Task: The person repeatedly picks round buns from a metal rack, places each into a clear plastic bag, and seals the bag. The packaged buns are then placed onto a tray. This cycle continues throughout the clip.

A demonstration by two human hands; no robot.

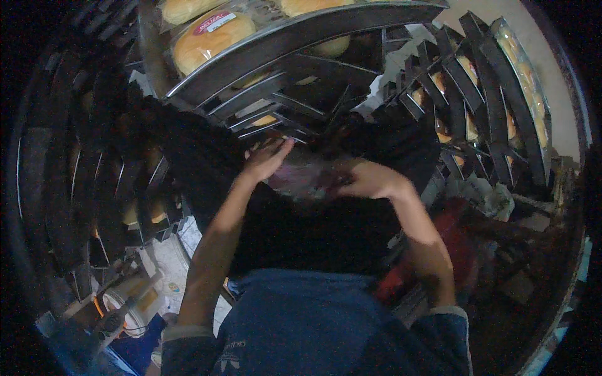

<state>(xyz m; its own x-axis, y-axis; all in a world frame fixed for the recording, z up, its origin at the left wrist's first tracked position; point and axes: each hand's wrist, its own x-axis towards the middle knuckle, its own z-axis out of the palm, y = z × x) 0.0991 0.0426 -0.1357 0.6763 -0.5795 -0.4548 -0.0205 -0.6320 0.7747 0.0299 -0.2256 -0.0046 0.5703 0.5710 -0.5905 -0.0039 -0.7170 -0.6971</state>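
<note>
Both hands are low over the dark-clothed lap, around a blurred, shiny, see-through plastic bag or wrapping (301,178). My left hand (268,160) is at its left end, fingers partly spread; whether it grips the plastic is not plain. At the other end my right hand (371,177) is bent, its fingertips in shadow and blurred against the plastic. Just ahead stands a stack of metal trays (301,35). On the top one lies a round bread loaf (214,42) in clear wrapping with a red and white label, with more wrapped bread beside it.
Stacked trays of bread (470,89) rise at the right, and further dark stacked trays (84,174) at the left. A white tub (124,312) lies at the lower left near a pale sack (171,268). Crumpled plastic (496,199) and a red thing (447,239) are at the right.
</note>
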